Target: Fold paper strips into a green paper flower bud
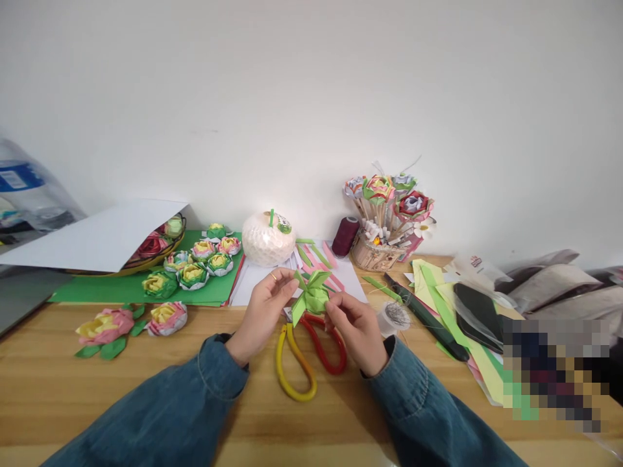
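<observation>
Head view: where do we locate the folded green paper (318,299)?

— Between our two hands, over the scissors (304,357); its longest line slants from upper right to lower left.

— Finger state?

— With the left hand (263,312) we pinch its upper-left tip, rightward of those fingers. With the right hand (357,329), nearer its centre, we pinch its right side.

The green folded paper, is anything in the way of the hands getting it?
No, nothing visible: the left hand and right hand both pinch the green folded paper. The scissors lie beneath, not between.
</observation>
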`<state>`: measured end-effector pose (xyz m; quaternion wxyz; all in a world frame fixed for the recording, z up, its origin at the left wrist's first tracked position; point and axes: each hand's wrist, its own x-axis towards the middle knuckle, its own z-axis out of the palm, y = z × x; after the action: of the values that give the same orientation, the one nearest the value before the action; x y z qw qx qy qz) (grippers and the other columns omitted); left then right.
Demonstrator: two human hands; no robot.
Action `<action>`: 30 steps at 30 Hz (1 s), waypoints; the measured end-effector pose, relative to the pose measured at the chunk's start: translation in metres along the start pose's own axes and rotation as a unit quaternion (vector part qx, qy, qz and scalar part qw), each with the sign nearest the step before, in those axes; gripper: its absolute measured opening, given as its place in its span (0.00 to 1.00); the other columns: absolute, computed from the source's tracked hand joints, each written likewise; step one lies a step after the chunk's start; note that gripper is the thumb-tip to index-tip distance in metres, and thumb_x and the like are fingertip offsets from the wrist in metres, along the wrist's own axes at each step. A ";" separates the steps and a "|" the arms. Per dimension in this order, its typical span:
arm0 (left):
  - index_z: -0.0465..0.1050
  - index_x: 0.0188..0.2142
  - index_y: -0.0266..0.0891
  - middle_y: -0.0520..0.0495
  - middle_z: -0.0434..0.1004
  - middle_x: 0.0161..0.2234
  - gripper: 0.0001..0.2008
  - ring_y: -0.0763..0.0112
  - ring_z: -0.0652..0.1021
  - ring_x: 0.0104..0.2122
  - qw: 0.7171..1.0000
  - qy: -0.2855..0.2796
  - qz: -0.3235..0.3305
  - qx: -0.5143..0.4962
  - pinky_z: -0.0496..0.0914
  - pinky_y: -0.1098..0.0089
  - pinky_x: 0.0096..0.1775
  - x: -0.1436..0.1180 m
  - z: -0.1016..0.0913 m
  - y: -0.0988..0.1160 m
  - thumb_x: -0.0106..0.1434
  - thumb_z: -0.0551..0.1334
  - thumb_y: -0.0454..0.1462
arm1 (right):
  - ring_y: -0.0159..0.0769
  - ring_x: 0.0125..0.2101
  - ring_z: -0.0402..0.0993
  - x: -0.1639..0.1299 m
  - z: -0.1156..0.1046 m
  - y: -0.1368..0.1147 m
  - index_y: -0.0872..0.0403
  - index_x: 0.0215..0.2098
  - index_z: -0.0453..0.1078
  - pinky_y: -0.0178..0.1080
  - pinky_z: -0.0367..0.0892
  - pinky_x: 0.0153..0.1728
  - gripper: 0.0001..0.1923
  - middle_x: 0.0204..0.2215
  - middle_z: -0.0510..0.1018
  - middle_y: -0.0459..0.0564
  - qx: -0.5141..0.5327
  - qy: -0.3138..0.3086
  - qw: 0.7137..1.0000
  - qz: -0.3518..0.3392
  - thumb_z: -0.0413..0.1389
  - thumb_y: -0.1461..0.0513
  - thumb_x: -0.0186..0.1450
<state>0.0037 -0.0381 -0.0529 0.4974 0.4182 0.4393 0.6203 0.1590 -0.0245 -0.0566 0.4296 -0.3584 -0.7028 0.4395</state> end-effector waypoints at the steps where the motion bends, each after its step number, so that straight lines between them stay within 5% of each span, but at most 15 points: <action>1: 0.65 0.29 0.37 0.53 0.68 0.28 0.09 0.76 0.71 0.29 1.000 0.012 -0.005 -0.002 0.67 0.74 0.31 0.001 -0.001 -0.001 0.53 0.60 0.41 | 0.27 0.18 0.61 0.000 0.000 0.000 0.55 0.21 0.60 0.31 0.59 0.21 0.15 0.16 0.65 0.43 0.003 -0.001 1.000 -0.003 0.49 0.55 0.61; 4: 0.66 0.29 0.36 0.52 0.69 0.27 0.10 0.73 0.71 0.30 0.997 0.066 -0.023 0.034 0.68 0.73 0.31 0.007 -0.004 -0.006 0.52 0.61 0.42 | 0.27 0.18 0.62 0.000 0.000 -0.001 0.55 0.21 0.61 0.31 0.60 0.22 0.15 0.16 0.66 0.43 0.013 -0.001 1.000 -0.002 0.49 0.54 0.61; 8: 0.67 0.41 0.36 0.42 0.70 0.44 0.18 0.66 0.71 0.41 0.993 0.099 -0.040 0.058 0.67 0.68 0.38 0.009 -0.006 -0.006 0.53 0.60 0.43 | 0.28 0.18 0.64 0.001 0.000 -0.003 0.55 0.21 0.62 0.32 0.63 0.22 0.17 0.15 0.67 0.43 0.056 -0.001 0.998 0.039 0.51 0.52 0.59; 11: 0.67 0.44 0.37 0.40 0.69 0.48 0.21 0.62 0.70 0.46 0.998 -0.053 -0.046 -0.003 0.66 0.65 0.42 0.002 -0.003 -0.001 0.59 0.52 0.48 | 0.27 0.17 0.64 0.002 -0.001 -0.005 0.55 0.21 0.62 0.32 0.64 0.21 0.18 0.16 0.68 0.43 0.085 0.002 0.994 0.067 0.53 0.50 0.57; 13: 0.67 0.46 0.38 0.43 0.70 0.48 0.20 0.63 0.69 0.48 0.989 -0.135 -0.054 -0.009 0.64 0.66 0.46 -0.002 -0.002 0.002 0.53 0.61 0.41 | 0.27 0.17 0.64 0.003 -0.001 -0.005 0.55 0.21 0.63 0.32 0.64 0.21 0.18 0.15 0.68 0.43 0.091 -0.005 0.993 0.078 0.53 0.49 0.57; 17: 0.68 0.45 0.38 0.45 0.72 0.44 0.24 0.64 0.71 0.45 0.982 -0.146 -0.105 -0.057 0.66 0.68 0.43 -0.004 -0.001 0.004 0.46 0.64 0.29 | 0.26 0.14 0.60 0.002 -0.003 -0.003 0.56 0.19 0.64 0.30 0.59 0.17 0.21 0.13 0.65 0.43 0.070 0.009 0.995 0.073 0.50 0.49 0.59; 22: 0.72 0.40 0.35 0.43 0.75 0.37 0.19 0.67 0.75 0.34 0.955 -0.189 -0.171 -0.148 0.68 0.69 0.35 -0.003 -0.003 0.008 0.47 0.59 0.28 | 0.29 0.24 0.64 0.005 -0.011 -0.002 0.54 0.27 0.67 0.32 0.61 0.25 0.12 0.21 0.69 0.44 -0.021 0.146 0.989 -0.030 0.51 0.55 0.61; 25: 0.74 0.37 0.35 0.43 0.75 0.34 0.18 0.65 0.74 0.34 0.942 -0.219 -0.195 -0.164 0.68 0.68 0.35 -0.003 -0.003 0.007 0.45 0.56 0.27 | 0.34 0.35 0.68 0.007 -0.012 -0.003 0.53 0.36 0.68 0.36 0.63 0.37 0.10 0.33 0.73 0.48 -0.034 0.105 0.993 -0.052 0.51 0.57 0.61; 30: 0.74 0.36 0.38 0.46 0.75 0.31 0.20 0.71 0.73 0.28 0.930 -0.218 -0.233 -0.181 0.68 0.70 0.31 -0.005 -0.003 -0.002 0.43 0.55 0.26 | 0.34 0.31 0.70 0.007 -0.009 -0.002 0.55 0.34 0.70 0.36 0.65 0.33 0.09 0.30 0.74 0.48 -0.015 0.028 1.000 -0.002 0.55 0.58 0.58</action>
<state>0.0025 -0.0431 -0.0562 0.7785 0.3316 0.2853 0.4500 0.1646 -0.0158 -0.0503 0.4443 -0.3752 -0.6979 0.4180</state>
